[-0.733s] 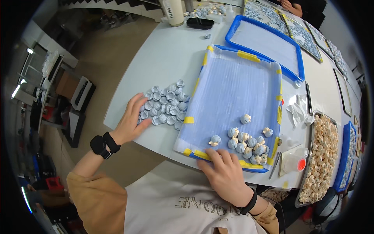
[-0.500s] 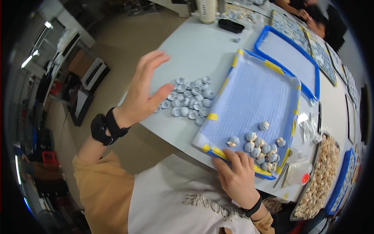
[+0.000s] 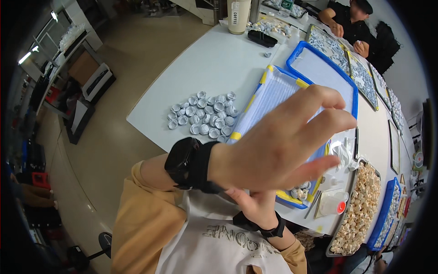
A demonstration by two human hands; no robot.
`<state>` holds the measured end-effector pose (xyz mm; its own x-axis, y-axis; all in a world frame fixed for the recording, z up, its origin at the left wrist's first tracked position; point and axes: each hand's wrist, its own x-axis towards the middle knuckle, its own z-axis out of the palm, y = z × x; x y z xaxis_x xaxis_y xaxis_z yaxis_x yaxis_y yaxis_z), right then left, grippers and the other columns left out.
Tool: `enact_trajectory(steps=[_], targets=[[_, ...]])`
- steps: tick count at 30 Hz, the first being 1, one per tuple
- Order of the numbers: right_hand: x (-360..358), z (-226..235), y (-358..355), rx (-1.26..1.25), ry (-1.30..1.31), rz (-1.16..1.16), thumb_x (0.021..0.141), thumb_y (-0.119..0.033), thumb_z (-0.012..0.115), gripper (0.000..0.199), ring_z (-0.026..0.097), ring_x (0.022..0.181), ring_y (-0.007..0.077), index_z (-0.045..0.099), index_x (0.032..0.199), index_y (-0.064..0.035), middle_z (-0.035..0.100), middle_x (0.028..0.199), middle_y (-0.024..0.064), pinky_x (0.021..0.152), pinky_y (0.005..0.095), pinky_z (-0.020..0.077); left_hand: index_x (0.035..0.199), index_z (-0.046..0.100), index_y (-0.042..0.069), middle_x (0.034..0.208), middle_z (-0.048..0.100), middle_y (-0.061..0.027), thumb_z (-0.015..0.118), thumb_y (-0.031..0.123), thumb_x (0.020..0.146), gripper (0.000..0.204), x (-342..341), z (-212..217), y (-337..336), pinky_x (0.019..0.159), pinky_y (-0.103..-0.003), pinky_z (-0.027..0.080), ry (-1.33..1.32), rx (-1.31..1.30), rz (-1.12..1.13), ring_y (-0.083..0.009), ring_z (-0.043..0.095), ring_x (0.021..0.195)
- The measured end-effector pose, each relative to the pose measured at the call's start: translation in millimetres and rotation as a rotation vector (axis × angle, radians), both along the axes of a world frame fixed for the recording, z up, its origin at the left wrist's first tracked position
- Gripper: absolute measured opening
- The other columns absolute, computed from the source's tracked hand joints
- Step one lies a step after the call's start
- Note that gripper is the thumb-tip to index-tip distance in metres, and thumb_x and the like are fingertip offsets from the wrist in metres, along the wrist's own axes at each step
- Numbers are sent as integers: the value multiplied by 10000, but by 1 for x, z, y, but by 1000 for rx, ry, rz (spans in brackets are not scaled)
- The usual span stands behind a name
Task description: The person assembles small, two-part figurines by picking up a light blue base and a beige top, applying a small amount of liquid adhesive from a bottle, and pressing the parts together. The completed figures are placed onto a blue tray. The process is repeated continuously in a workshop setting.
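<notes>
We saw the left hand (image 3: 278,144) over the blue rectangular tray (image 3: 277,86), fingers bent and apart; for the right hand's (image 3: 260,209) fingers, we could not tell. Small grey-blue cups (image 3: 204,129) lay beside it on the white table (image 3: 169,91).

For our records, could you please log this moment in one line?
left hand: raised, partly hiding lined tray; right hand: partly hidden; grey cups: on table

We look down from the person's head through one wide fisheye; we face the worktop (image 3: 182,68) across the torso (image 3: 228,242); the left hand (image 3: 276,144) looms nearest us.
</notes>
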<state>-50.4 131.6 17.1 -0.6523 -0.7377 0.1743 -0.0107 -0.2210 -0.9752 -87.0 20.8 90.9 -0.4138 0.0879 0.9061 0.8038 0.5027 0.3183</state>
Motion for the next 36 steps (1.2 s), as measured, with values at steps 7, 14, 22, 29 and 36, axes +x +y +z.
enact_trajectory(steps=[7,14,22,29,36], targets=[[7,-6,-13,-114,-22,-122,724,-128,732,417,585,796,156,518,1026,65,623,887,116,700,261,457,952,546,57,969,508,-112,648,88,654,316,-3,-3,-21,706,-337,464,203,-328,389,-266,539,854],[10,-9,-11,56,382,85,711,-199,720,551,553,843,301,465,1133,45,554,975,185,729,338,455,926,579,-29,884,597,-142,571,130,800,203,49,-11,-53,771,-303,429,-609,210,-54,-209,554,847],[0,-31,17,577,1203,-114,672,-121,626,472,477,1035,300,541,1136,-111,500,1155,115,820,399,396,1292,377,81,1322,317,-185,713,261,648,748,67,-57,-118,1018,-503,222,-960,-683,497,-355,274,1259],[0,-31,20,550,1159,-147,621,-29,570,482,491,900,243,568,1098,-96,535,1093,59,707,343,395,1335,287,120,1416,175,-181,748,322,599,891,30,-65,-116,1027,-594,105,-889,-968,272,-373,113,1325],[-5,-35,23,533,1152,-104,712,-95,528,381,490,843,212,565,1091,-88,532,1083,53,664,306,380,1166,373,81,1344,283,-182,752,365,587,747,12,-89,-123,1025,-585,122,-933,-828,147,-381,154,1310]])
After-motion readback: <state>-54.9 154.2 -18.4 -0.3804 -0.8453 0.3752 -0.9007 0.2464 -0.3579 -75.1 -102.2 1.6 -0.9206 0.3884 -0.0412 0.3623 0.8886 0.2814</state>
